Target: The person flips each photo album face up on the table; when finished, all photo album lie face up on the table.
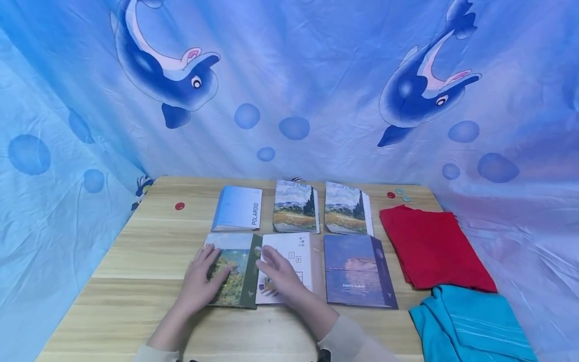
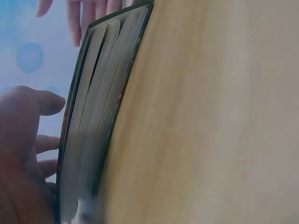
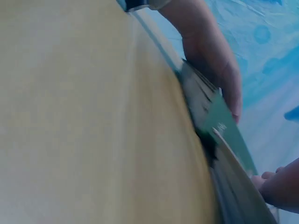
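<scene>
1. My left hand [image 1: 201, 281] lies flat on the front cover of the green-spined album [image 1: 235, 269]. Its fingers [image 1: 212, 254] are straight and spread over the painted picture, pressing and curled round nothing.
2. My right hand [image 1: 280, 274] rests on the white open half of the same album. Its fingers [image 1: 270, 257] are relaxed and slightly bent, lying on the page near the spine; I see no pinch on it.
3. The left wrist view shows that album from its edge [image 2: 100, 116], pages slightly fanned, lying flat on the counter [image 2: 210, 116], with my left thumb beside the cover.
4. The right wrist view is blurred. I make out the green cover [image 3: 224, 130] above the stacked pages, with the other hand on its far side.
5. The album sits at the near middle of the counter [image 1: 135, 251], opened across its spine, with both hands on it.
6. Just to its right lies a purple photo album [image 1: 359, 271], apart from my hands.
7. Behind stand three more in a row: a pale blue Polaroid album [image 1: 237, 208] and two landscape albums [image 1: 296, 207] [image 1: 347, 208].
8. At the right lie a folded red cloth [image 1: 434, 249] and, nearer me, a teal cloth [image 1: 470, 324].
9. A small red disc [image 1: 180, 205] lies far left, and a few small discs [image 1: 399, 194] sit by the far right corner.
10. A blue dolphin-print sheet [image 1: 289, 90] hangs behind and around the counter.
</scene>
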`<state>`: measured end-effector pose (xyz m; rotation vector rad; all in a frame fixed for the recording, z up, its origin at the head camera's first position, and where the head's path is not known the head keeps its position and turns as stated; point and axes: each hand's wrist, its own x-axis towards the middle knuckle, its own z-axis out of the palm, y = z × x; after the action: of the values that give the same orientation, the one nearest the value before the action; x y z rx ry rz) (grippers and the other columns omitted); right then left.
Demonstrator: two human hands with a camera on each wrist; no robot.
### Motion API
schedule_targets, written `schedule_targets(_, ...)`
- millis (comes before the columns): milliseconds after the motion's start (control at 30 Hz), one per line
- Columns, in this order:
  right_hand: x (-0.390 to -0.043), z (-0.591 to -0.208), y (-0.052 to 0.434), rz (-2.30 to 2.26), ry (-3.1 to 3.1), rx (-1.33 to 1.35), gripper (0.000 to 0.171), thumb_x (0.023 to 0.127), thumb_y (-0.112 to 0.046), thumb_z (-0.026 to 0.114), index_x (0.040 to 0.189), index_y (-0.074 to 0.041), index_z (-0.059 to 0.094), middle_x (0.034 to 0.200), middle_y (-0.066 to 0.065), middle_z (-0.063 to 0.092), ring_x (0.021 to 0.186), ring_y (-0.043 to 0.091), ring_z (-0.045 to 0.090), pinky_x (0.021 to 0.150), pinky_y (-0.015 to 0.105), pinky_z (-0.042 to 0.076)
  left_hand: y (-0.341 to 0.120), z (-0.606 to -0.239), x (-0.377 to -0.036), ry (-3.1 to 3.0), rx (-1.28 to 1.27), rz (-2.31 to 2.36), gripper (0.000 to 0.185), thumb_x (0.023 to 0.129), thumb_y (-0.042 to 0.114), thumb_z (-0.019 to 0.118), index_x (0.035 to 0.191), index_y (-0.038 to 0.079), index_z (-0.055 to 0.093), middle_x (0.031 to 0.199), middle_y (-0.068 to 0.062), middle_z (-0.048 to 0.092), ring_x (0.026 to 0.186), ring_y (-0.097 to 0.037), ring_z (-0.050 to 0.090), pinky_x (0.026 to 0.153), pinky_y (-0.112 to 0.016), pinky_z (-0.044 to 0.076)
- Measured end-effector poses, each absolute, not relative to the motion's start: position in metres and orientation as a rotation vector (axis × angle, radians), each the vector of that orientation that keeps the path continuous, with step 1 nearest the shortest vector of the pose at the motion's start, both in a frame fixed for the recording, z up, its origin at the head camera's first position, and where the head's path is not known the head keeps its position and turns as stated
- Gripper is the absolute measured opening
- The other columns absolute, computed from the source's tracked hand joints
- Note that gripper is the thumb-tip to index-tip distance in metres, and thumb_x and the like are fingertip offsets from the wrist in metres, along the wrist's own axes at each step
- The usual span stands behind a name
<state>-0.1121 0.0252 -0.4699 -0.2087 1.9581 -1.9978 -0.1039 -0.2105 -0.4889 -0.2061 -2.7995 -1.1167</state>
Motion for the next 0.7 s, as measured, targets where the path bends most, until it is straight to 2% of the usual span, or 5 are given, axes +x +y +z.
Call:
schedule_targets(100,-0.106,-0.473,0.015,-2.001,1.894,-0.214,0.066,0.103,-0.029,0.059,0.156,-0.001,0.033,0.162,0.018,0.031,0.149,0.037,0.028,0.121,0.049,0.022,-0.219,-0.489,-0.098,-2.818,-0.205,-1.172,0.076,0.093,0.038,0.071,0.149,-0.006,0.043,0.161,-0.026,0.028,0.148,-0.052,0.017,0.113,-0.074,0.017)
schedule_targets(300,-0.101,-0.474,0.004,-2.025,1.796,-0.198,0.068,0.103,-0.028,0.059,0.157,0.000,0.029,0.166,0.019,0.019,0.152,0.037,0.016,0.123,0.048,0.014,-0.229,-0.493,-0.090,-2.841,-0.267,-1.204,0.095,0.082,0.048,0.080,0.153,0.000,0.040,0.166,-0.020,0.021,0.151,-0.048,0.011,0.115,-0.074,0.007)
schedule_targets(533,-0.098,-0.475,-0.002,-2.049,1.711,-0.162,0.067,0.103,-0.024,0.058,0.157,0.003,0.029,0.167,0.022,0.011,0.154,0.038,0.008,0.124,0.050,0.008,-0.233,-0.501,-0.084,-2.931,-0.465,-0.996,0.134,0.048,0.069,0.090,0.156,0.009,0.039,0.167,-0.021,0.013,0.152,-0.047,0.005,0.117,-0.071,0.006)
schedule_targets(600,-0.099,-0.475,-0.002,-2.056,1.718,-0.134,0.066,0.101,-0.022,0.058,0.156,0.002,0.031,0.167,0.021,0.013,0.153,0.038,0.010,0.124,0.052,0.008,-0.232,-0.503,-0.084,-2.939,-0.501,-0.942,0.134,0.047,0.070,0.089,0.157,0.013,0.038,0.167,-0.021,0.013,0.152,-0.045,0.005,0.117,-0.070,0.007)
schedule_targets(700,-0.101,-0.475,-0.002,-2.082,1.719,-0.077,0.066,0.099,-0.020,0.058,0.156,0.002,0.032,0.166,0.019,0.018,0.153,0.038,0.012,0.123,0.055,0.009,-0.232,-0.506,-0.084,-2.920,-0.530,-0.908,0.123,0.057,0.067,0.087,0.158,0.015,0.038,0.167,-0.021,0.013,0.152,-0.045,0.005,0.116,-0.071,0.008)
